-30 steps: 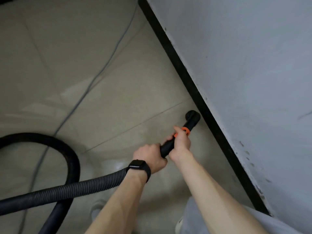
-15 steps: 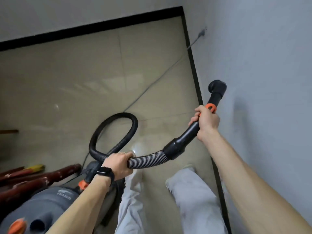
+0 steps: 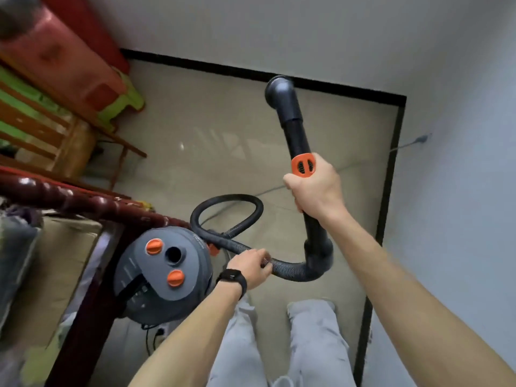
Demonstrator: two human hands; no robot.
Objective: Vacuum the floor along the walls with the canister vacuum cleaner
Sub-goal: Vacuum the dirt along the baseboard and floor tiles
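Gripping black wand (image 3: 297, 135) at orange collar (image 3: 303, 166) | ribbed hose (image 3: 289, 271) looped | grey canister (image 3: 156, 277)

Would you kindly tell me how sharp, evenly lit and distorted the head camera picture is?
Head view: the wide-angle lens splays the walls outward; a pale reflection glares on the floor; the nozzle and the red stool at top left are smeared; the canister and the right hand on the wand look fairly sharp.
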